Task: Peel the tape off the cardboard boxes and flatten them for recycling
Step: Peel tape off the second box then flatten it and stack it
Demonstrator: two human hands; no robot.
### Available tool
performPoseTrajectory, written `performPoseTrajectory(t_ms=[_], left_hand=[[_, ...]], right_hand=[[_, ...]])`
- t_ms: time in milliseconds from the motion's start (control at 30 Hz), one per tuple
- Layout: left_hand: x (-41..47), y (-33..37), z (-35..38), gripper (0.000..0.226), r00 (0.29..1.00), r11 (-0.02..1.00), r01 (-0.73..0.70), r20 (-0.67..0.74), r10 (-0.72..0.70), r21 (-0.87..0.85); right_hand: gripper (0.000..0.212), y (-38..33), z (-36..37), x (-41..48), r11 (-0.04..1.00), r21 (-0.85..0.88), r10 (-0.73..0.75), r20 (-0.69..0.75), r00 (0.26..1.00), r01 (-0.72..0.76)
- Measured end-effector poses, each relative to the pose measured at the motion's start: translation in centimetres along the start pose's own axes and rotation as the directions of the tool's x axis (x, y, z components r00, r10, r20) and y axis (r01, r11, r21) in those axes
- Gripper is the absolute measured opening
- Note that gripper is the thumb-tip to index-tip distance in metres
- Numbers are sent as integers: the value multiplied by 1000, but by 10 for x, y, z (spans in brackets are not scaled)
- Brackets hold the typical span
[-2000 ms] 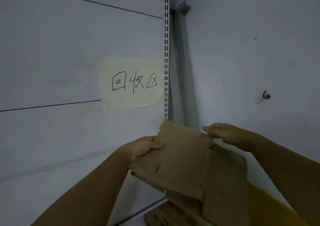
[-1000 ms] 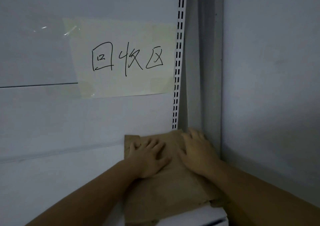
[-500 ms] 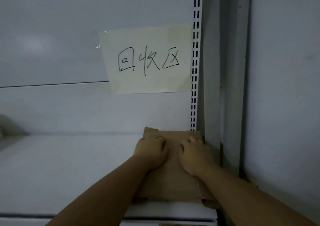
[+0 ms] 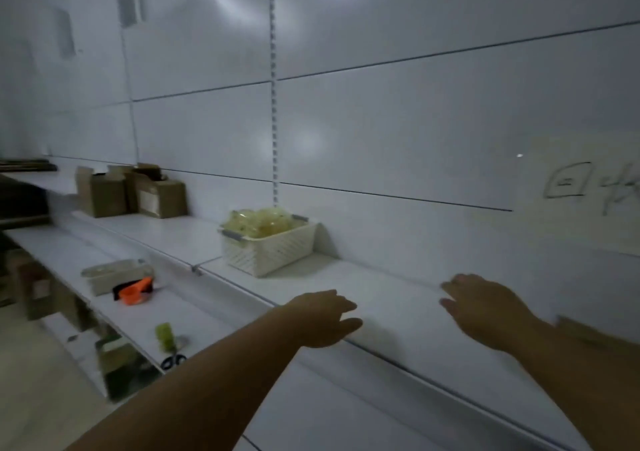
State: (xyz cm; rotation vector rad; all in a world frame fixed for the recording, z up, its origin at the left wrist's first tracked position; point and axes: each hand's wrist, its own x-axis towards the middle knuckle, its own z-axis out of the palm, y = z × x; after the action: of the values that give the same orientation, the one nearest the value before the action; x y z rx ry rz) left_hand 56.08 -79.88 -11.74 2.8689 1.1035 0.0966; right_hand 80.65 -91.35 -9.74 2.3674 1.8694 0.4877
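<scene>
**Both hands empty over the upper shelf**

At the far left of the upper shelf (image 4: 398,315), a cluster of upright cardboard boxes (image 4: 131,191) is seen against the wall. On the lower shelf (image 4: 194,315), nearer, a small tray (image 4: 114,274), an orange tool (image 4: 133,293), a green object (image 4: 164,336) and scissors (image 4: 173,360) are laid out. Further right, a white lattice basket (image 4: 273,256) is set on the upper shelf, filled with what may be crumpled tape; blur leaves this unsure. The left hand (image 4: 325,319) is held at the shelf's front edge, fingers loosely spread, nothing gripped. The right hand (image 4: 485,312) is likewise spread and empty. A brown cardboard edge (image 4: 581,333) is glimpsed beyond the right wrist, below a handwritten paper sign (image 4: 588,191).
</scene>
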Motion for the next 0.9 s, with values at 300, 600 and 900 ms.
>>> performPoseTrajectory(t_ms=[300, 600, 900], left_hand=[[-154, -259, -29, 57, 770, 771, 635, -127, -626, 53], [-216, -376, -46, 57, 693, 689, 718, -197, -693, 98], [-184, -502, -54, 57, 577, 555, 812, -103, -810, 181]], right_hand=[[54, -369, -41, 76, 767, 79, -624, -143, 768, 637], [55, -513, -66, 150, 646, 208, -707, -199, 678, 735], [49, -584, -58, 288, 556, 415, -712, -209, 670, 720]])
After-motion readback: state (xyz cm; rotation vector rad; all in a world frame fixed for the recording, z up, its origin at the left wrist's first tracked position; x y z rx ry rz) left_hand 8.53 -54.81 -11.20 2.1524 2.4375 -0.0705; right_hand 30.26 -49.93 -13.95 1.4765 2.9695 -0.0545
